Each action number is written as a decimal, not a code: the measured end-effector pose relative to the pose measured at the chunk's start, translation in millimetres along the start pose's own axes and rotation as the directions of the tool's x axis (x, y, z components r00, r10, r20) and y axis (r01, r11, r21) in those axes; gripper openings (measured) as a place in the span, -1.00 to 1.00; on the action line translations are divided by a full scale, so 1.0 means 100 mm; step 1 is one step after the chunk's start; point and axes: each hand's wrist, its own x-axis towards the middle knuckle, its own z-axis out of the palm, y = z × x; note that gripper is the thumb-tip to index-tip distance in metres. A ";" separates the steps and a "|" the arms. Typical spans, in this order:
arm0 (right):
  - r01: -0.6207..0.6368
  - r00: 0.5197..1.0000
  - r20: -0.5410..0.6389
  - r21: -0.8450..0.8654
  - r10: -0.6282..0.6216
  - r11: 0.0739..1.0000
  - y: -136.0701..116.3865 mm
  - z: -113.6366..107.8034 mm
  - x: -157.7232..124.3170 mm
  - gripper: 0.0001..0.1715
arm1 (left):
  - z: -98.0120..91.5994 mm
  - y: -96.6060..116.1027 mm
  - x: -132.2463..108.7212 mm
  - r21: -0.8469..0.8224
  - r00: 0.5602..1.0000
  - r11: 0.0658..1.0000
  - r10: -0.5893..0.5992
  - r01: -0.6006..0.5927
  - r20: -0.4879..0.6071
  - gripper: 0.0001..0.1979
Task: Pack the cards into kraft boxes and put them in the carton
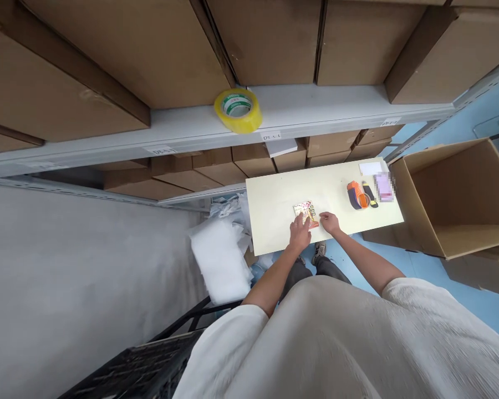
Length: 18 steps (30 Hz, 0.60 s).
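Observation:
A small, colourful printed card or packet (309, 209) lies on the pale tabletop (274, 208). My left hand (300, 233) rests over its lower left part, with the fingers stretched out and lying on the print. Beside its right edge is my right hand (329, 223), its fingers drawn together in a pinch. Whatever may be between those fingers is too small to make out. Further right on the table lie an orange and dark tape dispenser (352, 194) and a black and yellow cutter knife (370, 195).
A white label sheet (370, 168) and a pixelated purple item (384, 187) lie at the table's right end. An open cardboard box (474, 188) stands right of it. White packing sheets (220, 257) are piled left. Behind, boxes fill the shelf (324, 105), where a yellow tape roll (249, 117) sits.

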 end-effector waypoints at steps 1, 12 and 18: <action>0.002 0.999 -0.051 -0.028 -0.004 1.000 0.03 -0.05 0.02 -0.54 | 0.00 0.05 0.03 0.011 1.000 1.000 0.016 -0.016 0.010 -0.18; -0.203 0.975 -0.131 -0.184 0.181 0.962 0.06 -0.29 0.21 -0.64 | 0.04 0.23 0.19 0.092 0.991 0.995 0.021 -0.033 0.129 -0.24; -0.106 0.994 -0.009 -0.122 0.105 0.987 -0.07 -0.33 0.09 -0.95 | 0.12 0.16 0.14 -0.012 0.996 0.999 0.036 -0.035 0.076 -0.17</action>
